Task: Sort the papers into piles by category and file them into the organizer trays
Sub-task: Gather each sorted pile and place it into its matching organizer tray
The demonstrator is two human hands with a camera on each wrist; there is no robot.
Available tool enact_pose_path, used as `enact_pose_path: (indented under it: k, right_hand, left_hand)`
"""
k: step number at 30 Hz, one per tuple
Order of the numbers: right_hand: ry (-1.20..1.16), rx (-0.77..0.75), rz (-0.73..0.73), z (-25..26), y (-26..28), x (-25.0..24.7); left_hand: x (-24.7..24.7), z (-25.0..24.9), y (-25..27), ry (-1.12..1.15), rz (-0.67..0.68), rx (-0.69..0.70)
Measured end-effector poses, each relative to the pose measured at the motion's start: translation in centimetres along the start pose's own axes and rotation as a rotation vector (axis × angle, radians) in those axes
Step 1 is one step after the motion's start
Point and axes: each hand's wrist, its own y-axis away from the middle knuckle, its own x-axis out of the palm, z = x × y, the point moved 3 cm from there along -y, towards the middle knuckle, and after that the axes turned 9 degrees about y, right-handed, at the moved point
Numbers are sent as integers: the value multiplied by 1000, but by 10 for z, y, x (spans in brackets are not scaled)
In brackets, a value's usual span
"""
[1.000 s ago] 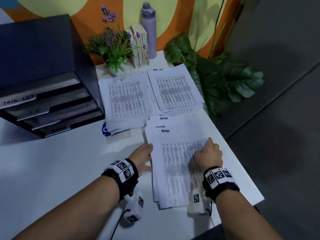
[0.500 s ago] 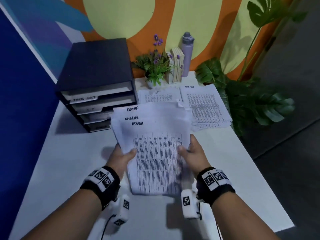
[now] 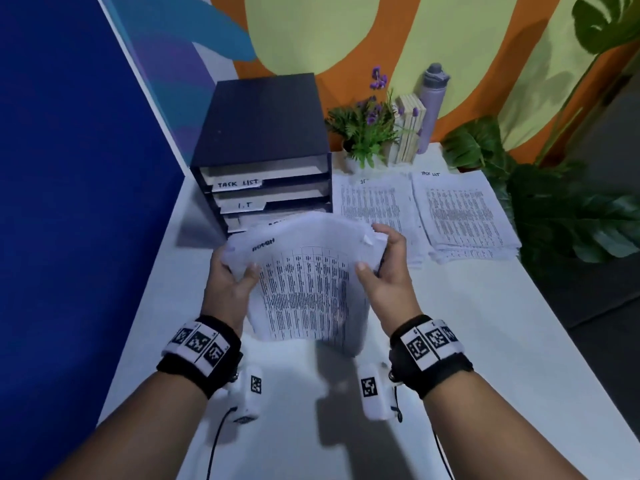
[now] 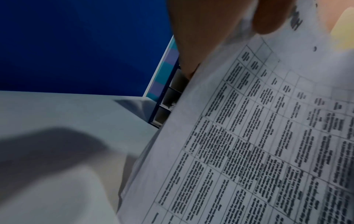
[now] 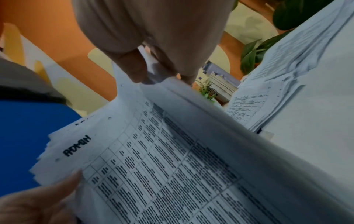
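The ADMIN stack (image 3: 304, 285) was held clear of the desk (image 3: 485, 341), just in front of the organizer (image 3: 259, 140), its far edge bowed up near the lower trays. A spill was judged the main risk: the sheets were fanned unevenly along the edges, so loose ones could be shed if either grip eased, or snagged on a tray lip during entry. The wrong slot could also be picked, since the lower labels were hidden behind the stack. The left hand (image 3: 230, 275) was clamped on the stack's left edge, thumb on top; the right hand (image 3: 388, 268) was clamped on its right edge. The stack was spanned between them.
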Motion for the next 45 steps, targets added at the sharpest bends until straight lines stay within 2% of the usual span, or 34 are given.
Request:
enact_pose_path:
  k: [3, 7, 12, 19, 23, 28, 31, 33, 35, 38, 41, 43, 45]
  right_hand:
    - [28, -85, -33, 11, 1, 9]
    - [143, -241, -92, 20, 4, 17]
    - [330, -476, -99, 29, 3, 19]
    - [380, -555, -125, 38, 1, 23]
    - [394, -575, -49, 33, -1, 28]
    - [275, -429, -126, 30, 1, 24]
    - [191, -356, -151, 27, 1, 20]
    - [148, -325, -143, 28, 2, 21]
    - [78, -290, -116, 27, 3, 21]
    - [-24, -106, -24, 14, 2, 21]
    - [-63, 143, 12, -8, 3, 26]
    - [-66, 171, 1, -13, 5, 31]
    - [-106, 139, -26, -12, 5, 32]
  left_hand:
    - [1, -2, -3, 14, -57, 48]
    - [2, -19, 1, 151, -33, 145]
    - [-3, -32, 7, 144, -39, 260]
    - [3, -45, -8, 104, -263, 273]
    - [0, -46, -11, 144, -246, 316]
    - [-12, -32, -13, 215, 35, 347]
    - [-23, -6, -11, 88, 147, 204]
    - [-27, 12, -8, -106, 126, 83]
    - [-26, 18, -7, -240, -2, 30]
    - [-20, 13, -5, -160, -56, 34]
    - [-16, 18, -3, -169, -63, -56]
    - [-16, 20, -5, -198, -83, -39]
    - [-17, 12, -5, -112, -105, 30]
